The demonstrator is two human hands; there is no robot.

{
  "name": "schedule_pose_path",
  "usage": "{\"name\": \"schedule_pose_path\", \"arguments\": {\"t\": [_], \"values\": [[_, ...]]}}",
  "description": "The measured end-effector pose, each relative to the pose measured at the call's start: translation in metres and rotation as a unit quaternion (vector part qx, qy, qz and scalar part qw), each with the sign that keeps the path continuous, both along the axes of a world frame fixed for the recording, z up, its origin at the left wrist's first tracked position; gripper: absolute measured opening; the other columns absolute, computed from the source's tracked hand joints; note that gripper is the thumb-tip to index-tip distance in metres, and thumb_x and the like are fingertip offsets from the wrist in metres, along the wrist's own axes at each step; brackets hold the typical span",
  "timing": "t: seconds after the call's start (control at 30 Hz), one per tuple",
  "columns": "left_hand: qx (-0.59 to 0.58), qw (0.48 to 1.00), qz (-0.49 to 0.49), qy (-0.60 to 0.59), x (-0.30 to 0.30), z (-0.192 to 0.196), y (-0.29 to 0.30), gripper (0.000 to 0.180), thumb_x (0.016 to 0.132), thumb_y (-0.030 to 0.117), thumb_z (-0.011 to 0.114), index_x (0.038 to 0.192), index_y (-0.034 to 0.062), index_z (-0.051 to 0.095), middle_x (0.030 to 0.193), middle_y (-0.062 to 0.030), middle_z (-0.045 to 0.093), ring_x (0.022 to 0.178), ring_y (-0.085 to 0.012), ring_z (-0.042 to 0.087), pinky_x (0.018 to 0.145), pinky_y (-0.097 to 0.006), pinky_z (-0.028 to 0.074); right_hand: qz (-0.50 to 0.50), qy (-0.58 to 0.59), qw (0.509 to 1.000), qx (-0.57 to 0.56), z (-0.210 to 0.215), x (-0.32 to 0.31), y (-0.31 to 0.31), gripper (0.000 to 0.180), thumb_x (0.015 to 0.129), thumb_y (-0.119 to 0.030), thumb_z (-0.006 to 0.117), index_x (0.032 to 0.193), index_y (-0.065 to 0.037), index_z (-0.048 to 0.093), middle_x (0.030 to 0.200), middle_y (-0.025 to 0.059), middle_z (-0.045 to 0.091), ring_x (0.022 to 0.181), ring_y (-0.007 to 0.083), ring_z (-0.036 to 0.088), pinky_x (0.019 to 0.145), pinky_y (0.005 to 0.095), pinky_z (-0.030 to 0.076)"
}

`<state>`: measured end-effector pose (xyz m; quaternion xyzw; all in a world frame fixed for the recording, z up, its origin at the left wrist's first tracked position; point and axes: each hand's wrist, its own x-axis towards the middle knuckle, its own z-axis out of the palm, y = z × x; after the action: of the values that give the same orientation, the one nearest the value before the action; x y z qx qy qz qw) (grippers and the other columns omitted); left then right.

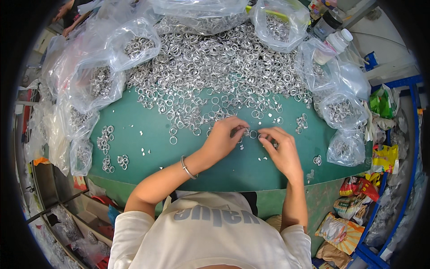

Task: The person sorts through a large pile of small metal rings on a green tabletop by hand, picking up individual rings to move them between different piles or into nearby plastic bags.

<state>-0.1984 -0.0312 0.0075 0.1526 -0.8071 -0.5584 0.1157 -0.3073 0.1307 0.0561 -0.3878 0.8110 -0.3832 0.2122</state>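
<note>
My left hand is over the middle of the green table, thumb and fingers pinched on a small silver ring. Just to its right, my right hand has thumb and forefinger brought together at another small silver ring; the fingers partly hide it. Between the fingertips of both hands lies one more ring. Beyond the hands spreads a large heap of silver rings, with loose ones trailing toward me. Tiny white bits lie near my fingertips.
Clear plastic bags of rings line the left, and more bags the right. Small ring clusters sit at the left and right. A white bottle and a dark-lidded jar stand back right. Colourful packets fill blue shelving.
</note>
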Motion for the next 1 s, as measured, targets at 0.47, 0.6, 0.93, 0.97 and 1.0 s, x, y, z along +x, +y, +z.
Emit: {"name": "schedule_pose_path", "arguments": {"t": [0.47,0.6,0.93,0.97,1.0], "values": [[0.204,0.979,0.018,-0.018,0.005,0.015,0.001,0.012,0.088,0.002,0.062,0.098,-0.0028,0.065,0.088,-0.0080,0.069,0.082,-0.0117,0.065,0.072,-0.024,0.053,-0.065,-0.266,0.952,-0.136,-0.027,0.020,-0.015,0.020,0.086,-0.004,0.064,0.105,0.001,0.063,0.084,0.0011,0.065,0.073,0.0060,0.057,0.064,0.0202,0.044],[0.261,0.965,0.034,-0.010,0.007,0.011,0.000,0.012,0.088,0.002,0.061,0.098,-0.0034,0.065,0.090,-0.0089,0.068,0.084,-0.0125,0.065,0.074,-0.025,0.053,-0.096,-0.320,0.927,-0.171,-0.029,0.017,-0.012,0.014,0.088,-0.006,0.063,0.101,0.001,0.064,0.083,0.0026,0.065,0.074,0.0071,0.058,0.065,0.0202,0.045],[0.405,0.913,0.037,-0.046,0.008,0.006,-0.007,0.015,0.091,0.001,0.053,0.104,-0.0032,0.059,0.095,-0.0116,0.067,0.086,-0.0162,0.065,0.077,-0.026,0.052,-0.164,-0.396,0.882,-0.195,-0.039,0.008,-0.008,0.013,0.091,-0.010,0.061,0.098,0.001,0.065,0.084,0.0059,0.067,0.073,0.0091,0.060,0.063,0.0223,0.045],[0.418,0.906,0.043,-0.048,0.007,0.007,-0.007,0.016,0.090,0.000,0.052,0.104,-0.0035,0.059,0.095,-0.0122,0.067,0.085,-0.0163,0.065,0.075,-0.025,0.052,-0.158,-0.405,0.880,-0.193,-0.040,0.009,-0.005,0.014,0.091,-0.010,0.061,0.098,0.001,0.065,0.084,0.0056,0.067,0.073,0.0089,0.060,0.063,0.0223,0.045],[0.440,0.896,0.041,-0.045,0.007,0.006,-0.007,0.015,0.091,0.001,0.052,0.104,-0.0027,0.059,0.096,-0.0120,0.067,0.087,-0.0170,0.065,0.077,-0.026,0.052,-0.170,-0.384,0.891,-0.173,-0.039,0.009,-0.003,0.012,0.091,-0.009,0.061,0.097,0.001,0.065,0.083,0.0061,0.067,0.071,0.0103,0.060,0.063,0.0231,0.046]]}}
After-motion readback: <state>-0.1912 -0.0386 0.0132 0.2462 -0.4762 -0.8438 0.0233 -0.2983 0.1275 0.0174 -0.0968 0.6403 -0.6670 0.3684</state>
